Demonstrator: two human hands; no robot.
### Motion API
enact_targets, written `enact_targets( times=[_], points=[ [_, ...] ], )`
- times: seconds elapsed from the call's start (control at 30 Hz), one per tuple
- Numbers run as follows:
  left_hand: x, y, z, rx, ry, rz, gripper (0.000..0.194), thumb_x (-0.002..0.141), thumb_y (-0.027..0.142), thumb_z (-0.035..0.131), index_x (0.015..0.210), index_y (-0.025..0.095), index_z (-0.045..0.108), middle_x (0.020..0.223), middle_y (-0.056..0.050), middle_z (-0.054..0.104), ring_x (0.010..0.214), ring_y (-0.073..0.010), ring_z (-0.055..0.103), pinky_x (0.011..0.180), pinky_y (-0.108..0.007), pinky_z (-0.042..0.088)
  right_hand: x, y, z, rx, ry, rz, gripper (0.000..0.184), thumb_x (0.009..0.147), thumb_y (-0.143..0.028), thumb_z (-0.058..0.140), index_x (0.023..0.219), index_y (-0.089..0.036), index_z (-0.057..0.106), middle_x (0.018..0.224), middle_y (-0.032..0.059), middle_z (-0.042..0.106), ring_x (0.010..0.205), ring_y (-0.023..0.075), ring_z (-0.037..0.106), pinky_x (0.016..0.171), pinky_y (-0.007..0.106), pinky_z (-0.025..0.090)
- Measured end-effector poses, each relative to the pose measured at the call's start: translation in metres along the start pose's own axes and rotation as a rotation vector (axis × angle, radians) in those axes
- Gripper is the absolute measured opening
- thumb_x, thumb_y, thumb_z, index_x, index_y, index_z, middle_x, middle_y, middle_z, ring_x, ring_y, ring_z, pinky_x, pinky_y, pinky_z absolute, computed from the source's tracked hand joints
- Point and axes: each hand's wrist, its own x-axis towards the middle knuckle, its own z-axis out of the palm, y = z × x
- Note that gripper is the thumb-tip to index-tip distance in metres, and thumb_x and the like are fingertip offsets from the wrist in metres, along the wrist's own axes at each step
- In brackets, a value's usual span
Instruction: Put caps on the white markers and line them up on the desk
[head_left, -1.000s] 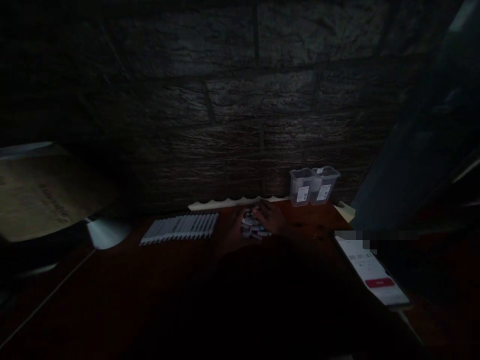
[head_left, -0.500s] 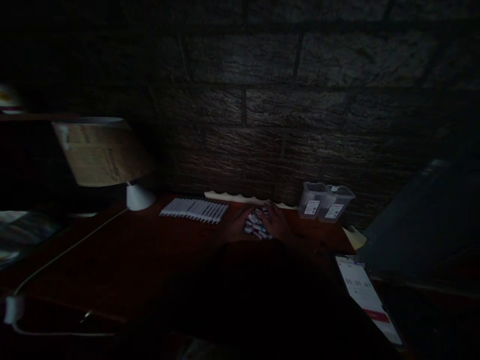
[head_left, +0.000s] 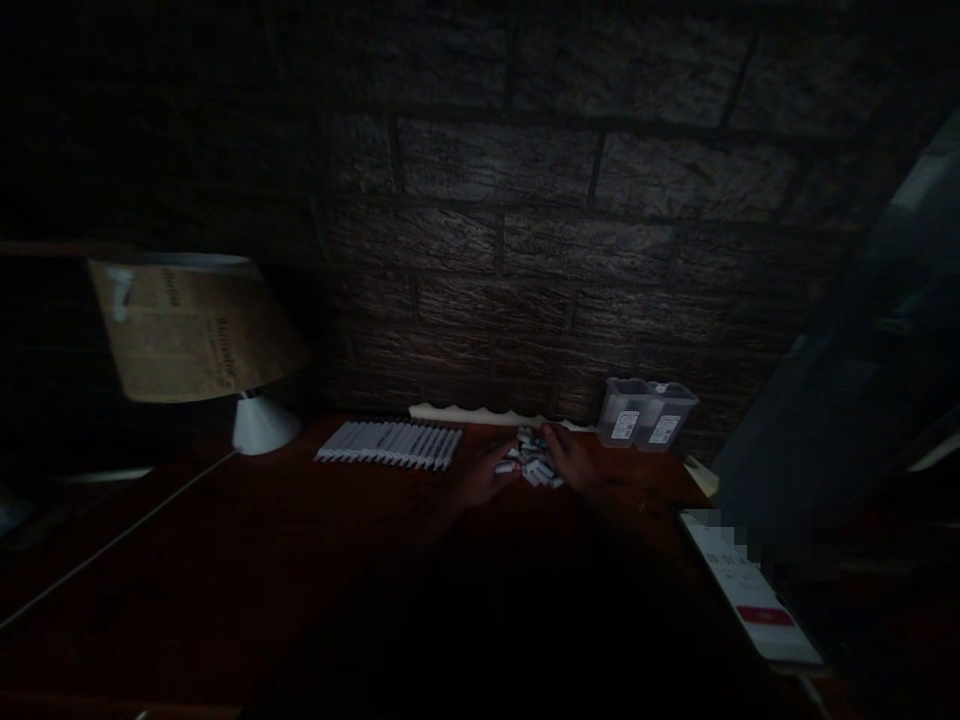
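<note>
A heap of short white cylinder-like pieces, some with red or bluish ends, lies on the brown table near the wall. My left hand curves along the heap's left side, thumb and fingers apart, with a white piece between them. On the right side my right hand rests against the heap, fingers reaching to its far edge. To the left of my hands, several white marker-like pens lie side by side in a neat row. Dim light hides fine detail of the fingers.
Two clear plastic containers with labels stand by the wall at the right. A phone showing a timer lies near the right edge. A lamp with a printed shade stands at the left, its cord crossing the table.
My hands have moved apart from a close cup around the heap, and its pieces look more spread. The camera view has shifted. The pen row and containers stay in place.
</note>
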Motion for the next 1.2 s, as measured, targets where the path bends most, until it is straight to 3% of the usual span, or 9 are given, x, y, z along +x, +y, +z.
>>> enact_targets(
  times=[0.13,0.23,0.3,0.43,0.63,0.77,0.87,1.03,1.2],
  points=[
    [-0.005,0.001,-0.007,0.033,0.012,0.076,0.073,0.086,0.049,0.066,0.148,0.022,0.04,0.151,-0.013,0.047,0.141,-0.0262,0.044,0.116,-0.047,0.038,-0.017,0.003,-0.011,0.089,-0.132,-0.073,0.058,0.09,-0.061,0.051,0.131,-0.021,0.057,0.133,0.0122,0.062,0.124,0.0251,0.059,0.107,0.044,0.046],
    [-0.006,-0.002,-0.008,0.088,-0.029,0.102,0.089,0.08,0.056,0.071,0.152,0.021,0.033,0.155,-0.015,0.041,0.144,-0.0285,0.039,0.118,-0.047,0.035,-0.033,0.011,-0.015,-0.014,-0.227,-0.152,0.092,0.071,-0.064,0.074,0.147,-0.024,0.043,0.152,0.015,0.043,0.139,0.031,0.044,0.113,0.048,0.04],
    [-0.005,-0.004,-0.007,0.115,-0.072,0.101,0.089,0.081,0.056,0.07,0.153,0.022,0.03,0.157,-0.015,0.038,0.145,-0.0295,0.037,0.118,-0.049,0.034,-0.04,0.016,-0.013,-0.14,-0.249,-0.171,0.101,0.064,-0.064,0.08,0.149,-0.024,0.041,0.157,0.0173,0.034,0.144,0.0354,0.036,0.114,0.053,0.036],
    [0.001,-0.002,-0.006,0.181,-0.095,0.072,0.071,0.09,0.049,0.061,0.15,0.022,0.036,0.155,-0.014,0.04,0.144,-0.0277,0.037,0.117,-0.048,0.033,-0.035,0.018,-0.002,-0.285,-0.222,-0.262,0.076,0.081,-0.058,0.069,0.144,-0.022,0.048,0.154,0.0172,0.04,0.143,0.034,0.037,0.115,0.056,0.033],
    [0.005,0.003,-0.006,0.415,0.096,-0.114,0.059,0.091,0.054,0.056,0.141,0.023,0.048,0.156,-0.015,0.032,0.139,-0.0353,0.034,0.111,-0.055,0.033,-0.017,0.012,0.0,-0.216,-0.094,-0.198,0.036,0.099,-0.031,0.045,0.129,-0.019,0.061,0.131,0.0125,0.061,0.121,0.0225,0.058,0.107,0.039,0.044],
    [0.003,0.009,-0.013,0.528,0.1,-0.197,0.072,0.089,0.064,0.052,0.143,0.017,0.045,0.148,-0.019,0.038,0.134,-0.0383,0.037,0.108,-0.055,0.035,-0.015,0.01,-0.007,-0.229,0.111,-0.126,0.035,0.1,-0.033,0.041,0.121,-0.017,0.064,0.121,0.0146,0.064,0.117,0.0249,0.058,0.105,0.04,0.046],
    [-0.003,0.019,-0.019,0.604,0.151,-0.245,0.084,0.084,0.074,0.051,0.144,0.016,0.044,0.143,-0.021,0.043,0.134,-0.0403,0.038,0.109,-0.054,0.034,-0.02,0.007,-0.017,-0.35,0.207,-0.022,0.041,0.095,-0.048,0.051,0.118,-0.017,0.065,0.117,0.0179,0.062,0.118,0.0326,0.056,0.103,0.048,0.045],
    [-0.016,0.036,-0.022,0.572,0.007,-0.356,0.094,0.075,0.074,0.062,0.146,0.017,0.038,0.145,-0.024,0.045,0.136,-0.0448,0.041,0.103,-0.056,0.039,-0.035,-0.003,-0.029,-0.4,0.031,0.235,0.07,0.083,-0.066,0.062,0.134,-0.019,0.056,0.126,0.0216,0.056,0.105,0.0366,0.065,0.086,0.047,0.053],
    [-0.016,0.045,-0.038,0.556,-0.047,-0.428,0.086,0.074,0.057,0.074,0.144,0.019,0.04,0.141,-0.022,0.052,0.13,-0.0391,0.052,0.101,-0.048,0.045,-0.038,-0.004,-0.027,-0.351,0.016,0.162,0.056,0.085,-0.055,0.067,0.127,-0.018,0.062,0.12,0.0189,0.063,0.103,0.0301,0.068,0.089,0.038,0.052]
  ],
)
